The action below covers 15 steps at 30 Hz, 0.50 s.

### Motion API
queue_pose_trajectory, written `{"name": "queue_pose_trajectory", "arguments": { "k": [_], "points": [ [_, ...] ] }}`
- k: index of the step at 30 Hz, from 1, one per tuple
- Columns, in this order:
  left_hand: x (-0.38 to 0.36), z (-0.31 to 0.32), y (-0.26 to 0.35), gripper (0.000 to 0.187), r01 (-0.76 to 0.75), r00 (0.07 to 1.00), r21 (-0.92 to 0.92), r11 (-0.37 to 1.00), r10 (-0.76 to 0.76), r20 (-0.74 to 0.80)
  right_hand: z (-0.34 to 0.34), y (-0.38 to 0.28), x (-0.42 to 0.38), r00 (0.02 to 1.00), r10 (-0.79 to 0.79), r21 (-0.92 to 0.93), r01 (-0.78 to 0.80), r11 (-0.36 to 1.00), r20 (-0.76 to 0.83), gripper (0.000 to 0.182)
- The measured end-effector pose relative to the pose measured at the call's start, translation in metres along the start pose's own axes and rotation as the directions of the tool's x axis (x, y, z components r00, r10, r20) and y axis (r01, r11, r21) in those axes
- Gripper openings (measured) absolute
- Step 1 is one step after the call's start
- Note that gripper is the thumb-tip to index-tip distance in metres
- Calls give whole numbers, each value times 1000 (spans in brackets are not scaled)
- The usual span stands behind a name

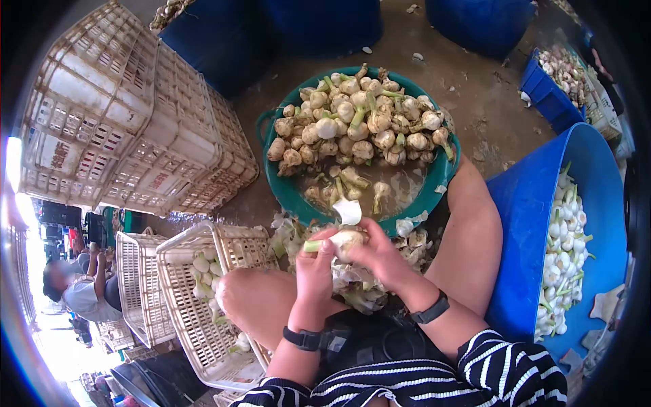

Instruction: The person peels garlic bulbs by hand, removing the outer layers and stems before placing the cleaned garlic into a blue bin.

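Note:
A garlic bulb [347, 239] with a short green stem is between my two hands, above my lap. My left hand [317, 256] is closed around its stem side, thumb on top. On the other side, the fingers of my right hand [381, 254] press against the bulb. A pale flap of garlic skin [348, 211] stands up just beyond the fingertips. Directly ahead sits a green tub [288, 193] heaped with unpeeled, soil-stained garlic bulbs [359, 119], with some water showing at its near side. Loose garlic peels [356, 281] are piled under my hands, between my legs.
To my right a blue barrel [519, 224] lies tilted, holding peeled white garlic [564, 251]. A white plastic basket [196, 319] with some garlic stands at my left. Stacked crates [129, 115] rise at the far left. A person [85, 285] sits beyond the baskets. The floor [475, 88] looks wet.

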<state>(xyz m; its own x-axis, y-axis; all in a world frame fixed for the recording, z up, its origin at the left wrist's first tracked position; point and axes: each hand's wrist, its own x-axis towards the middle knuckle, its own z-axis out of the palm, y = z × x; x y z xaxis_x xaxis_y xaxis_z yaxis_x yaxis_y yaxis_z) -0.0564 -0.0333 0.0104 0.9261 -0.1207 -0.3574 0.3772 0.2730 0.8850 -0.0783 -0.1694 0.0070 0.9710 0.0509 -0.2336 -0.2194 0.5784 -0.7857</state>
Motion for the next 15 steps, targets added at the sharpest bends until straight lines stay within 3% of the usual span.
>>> {"name": "queue_pose_trajectory", "arguments": {
  "k": [1,3,4,5,6,7,8,9,11,12,13,14,15],
  "points": [
    [2,-4,2,36,-1,1000,-1,1000,1,1,-4,-3,7,1000,-2,-1,2,1000,0,42],
    [4,-10,3,37,-284,930,194,939,220,295,-17,-5,20,958,287,411,-269,871,18,39],
    [8,-11,5,34,-434,868,296,851,306,392,-17,-5,25,964,263,287,-240,927,-41,35],
    [6,-11,4,34,-430,869,298,852,300,394,-18,-6,23,964,264,292,-240,926,-45,35],
    [5,-10,3,32,-200,973,187,962,173,153,-15,-14,20,992,78,133,-65,989,-95,33],
    [3,-6,8,30,13,997,16,1000,-12,-75,-7,-27,16,987,-113,-33,110,993,-111,31],
    [5,-1,16,27,5,990,-183,983,-30,-135,6,-40,-2,978,-189,-45,186,982,-93,22],
    [12,-12,15,27,18,981,-266,964,-69,-182,3,-54,-18,919,-363,-643,372,670,153,18],
    [21,-37,9,30,73,963,-420,904,-174,-206,-10,-43,-32,782,-306,-687,623,374,543,18],
    [22,-40,10,33,94,956,-367,925,-186,-226,-20,-40,-35,782,-306,-687,623,375,542,18],
    [21,-42,12,33,95,955,-368,925,-189,-228,-30,-36,-38,896,60,-889,426,166,440,25],
    [20,-41,15,34,124,931,-368,921,-236,-279,-37,-32,-39,910,369,-957,255,-136,190,31],
    [21,-40,18,35,153,902,-369,917,-282,-327,-41,-27,-37,910,370,-958,251,-136,186,31]
  ]
}}
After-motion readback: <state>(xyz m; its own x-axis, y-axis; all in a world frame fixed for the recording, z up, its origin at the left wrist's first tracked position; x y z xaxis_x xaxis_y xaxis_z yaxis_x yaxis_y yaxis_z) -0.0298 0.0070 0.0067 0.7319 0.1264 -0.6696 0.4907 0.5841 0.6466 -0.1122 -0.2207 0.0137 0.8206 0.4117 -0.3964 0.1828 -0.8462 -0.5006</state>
